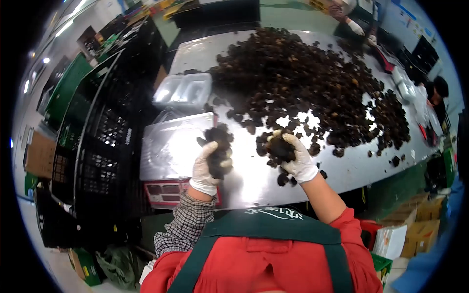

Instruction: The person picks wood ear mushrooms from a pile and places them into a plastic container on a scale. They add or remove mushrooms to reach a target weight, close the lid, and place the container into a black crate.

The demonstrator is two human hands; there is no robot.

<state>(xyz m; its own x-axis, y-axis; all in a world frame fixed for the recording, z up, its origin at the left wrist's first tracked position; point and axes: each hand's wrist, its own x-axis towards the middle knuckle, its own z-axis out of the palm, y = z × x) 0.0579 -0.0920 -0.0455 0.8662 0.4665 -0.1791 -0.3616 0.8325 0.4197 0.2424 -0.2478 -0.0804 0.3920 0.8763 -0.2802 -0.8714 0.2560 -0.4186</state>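
Note:
My left hand [204, 168], in a white glove, is closed around a clump of dark brown mushrooms [219, 146] beside the right edge of a scale's metal platform [171, 146]. My right hand [300, 161], also gloved, grips another handful of dark mushrooms [282, 149] over the steel table. Some of its fingers are hidden behind them. Ahead of both hands spreads a large heap of the same dark mushrooms [293, 73], with loose pieces along its near edge. Their exact kind is hard to make out. Several loose pieces [283, 178] lie just below my right hand.
Clear plastic trays [183, 90] are stacked behind the scale, whose base [163, 192] is red and white. Tall black crates [110, 127] stand at the left. Across the steel table [264, 188], at the far right, is another person's gloved hand [355, 28]. Cardboard boxes [420, 234] sit lower right.

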